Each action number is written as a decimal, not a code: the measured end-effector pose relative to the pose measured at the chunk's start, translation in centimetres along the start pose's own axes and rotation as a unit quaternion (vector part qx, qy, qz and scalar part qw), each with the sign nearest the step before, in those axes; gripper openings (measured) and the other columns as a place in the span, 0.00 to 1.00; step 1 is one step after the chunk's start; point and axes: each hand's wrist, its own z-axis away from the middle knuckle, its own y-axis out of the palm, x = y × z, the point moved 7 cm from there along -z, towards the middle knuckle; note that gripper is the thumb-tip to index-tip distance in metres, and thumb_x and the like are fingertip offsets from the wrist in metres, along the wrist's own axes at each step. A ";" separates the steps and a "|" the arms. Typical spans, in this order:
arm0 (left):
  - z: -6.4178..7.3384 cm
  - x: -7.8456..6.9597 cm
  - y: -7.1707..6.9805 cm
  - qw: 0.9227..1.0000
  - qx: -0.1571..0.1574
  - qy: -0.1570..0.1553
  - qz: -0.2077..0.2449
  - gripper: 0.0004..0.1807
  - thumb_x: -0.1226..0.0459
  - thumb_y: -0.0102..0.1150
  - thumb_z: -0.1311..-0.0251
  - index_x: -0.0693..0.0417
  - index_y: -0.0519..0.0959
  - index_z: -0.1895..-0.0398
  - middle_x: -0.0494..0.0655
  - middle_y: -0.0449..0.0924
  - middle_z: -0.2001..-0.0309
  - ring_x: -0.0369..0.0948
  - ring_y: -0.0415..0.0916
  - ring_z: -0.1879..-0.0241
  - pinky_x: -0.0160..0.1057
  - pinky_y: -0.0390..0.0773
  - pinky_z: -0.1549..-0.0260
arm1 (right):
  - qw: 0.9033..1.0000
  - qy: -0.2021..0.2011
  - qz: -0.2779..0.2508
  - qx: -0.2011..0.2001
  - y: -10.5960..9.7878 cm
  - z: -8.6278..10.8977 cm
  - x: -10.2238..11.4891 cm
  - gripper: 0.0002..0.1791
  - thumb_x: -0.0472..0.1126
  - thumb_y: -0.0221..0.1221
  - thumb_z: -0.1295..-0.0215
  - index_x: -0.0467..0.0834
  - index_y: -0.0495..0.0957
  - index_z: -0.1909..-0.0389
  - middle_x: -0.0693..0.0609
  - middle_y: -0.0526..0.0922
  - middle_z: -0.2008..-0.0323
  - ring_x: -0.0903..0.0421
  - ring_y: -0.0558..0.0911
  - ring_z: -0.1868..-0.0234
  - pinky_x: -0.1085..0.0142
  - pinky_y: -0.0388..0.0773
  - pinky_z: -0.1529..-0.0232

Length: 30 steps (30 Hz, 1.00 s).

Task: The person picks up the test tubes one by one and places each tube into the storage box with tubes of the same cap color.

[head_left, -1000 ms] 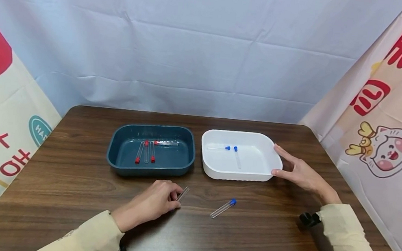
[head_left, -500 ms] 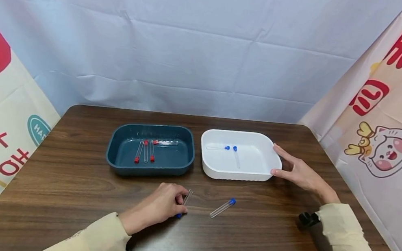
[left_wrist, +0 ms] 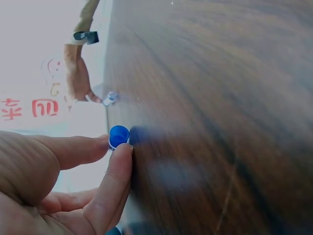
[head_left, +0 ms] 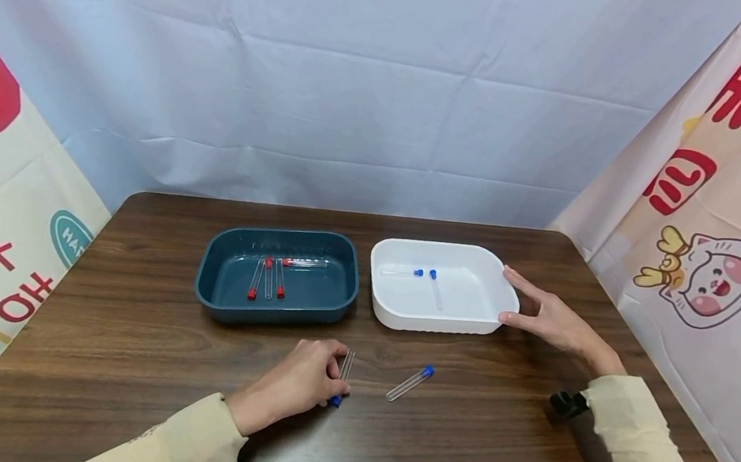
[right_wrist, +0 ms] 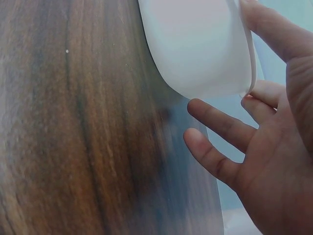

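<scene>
My left hand point(head_left: 302, 378) is low over the table in front of the dark teal tray point(head_left: 273, 315), pinching a clear test tube point(head_left: 346, 368) with a blue cap. Seen in the left wrist view, thumb and fingers hold it around its blue cap point(left_wrist: 119, 135), whose hollow end faces the camera. A second blue-capped test tube point(head_left: 410, 383) lies slantwise on the table, to the right of that hand. At the right end of the white tray point(head_left: 438, 325), my right hand point(head_left: 554, 318) touches the rim with spread, fairly straight fingers and thumb point(right_wrist: 269, 29).
Several red-capped test tubes point(head_left: 268, 280) lie inside the teal tray. Two blue-capped test tubes point(head_left: 435, 290) are in the white tray beside it. A pale cloth point(head_left: 369, 110) hangs behind the brown wooden table point(head_left: 157, 261).
The left hand has moved slightly right and toward the person with its tube, turning it more upright in view; its blue cap now shows. The right hand and both trays stay put.
</scene>
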 end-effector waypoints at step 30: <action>-0.8 0.2 -1.2 0.964 0.098 0.115 -0.217 0.45 0.48 0.78 0.45 0.59 0.72 0.28 0.49 0.69 0.34 0.42 0.67 0.36 0.48 0.71 0.35 | 1.000 -0.003 -0.010 0.000 0.2 0.0 -0.1 0.49 0.47 0.68 0.30 0.48 0.51 0.17 0.44 0.49 0.18 0.37 0.54 0.22 0.36 0.63 0.33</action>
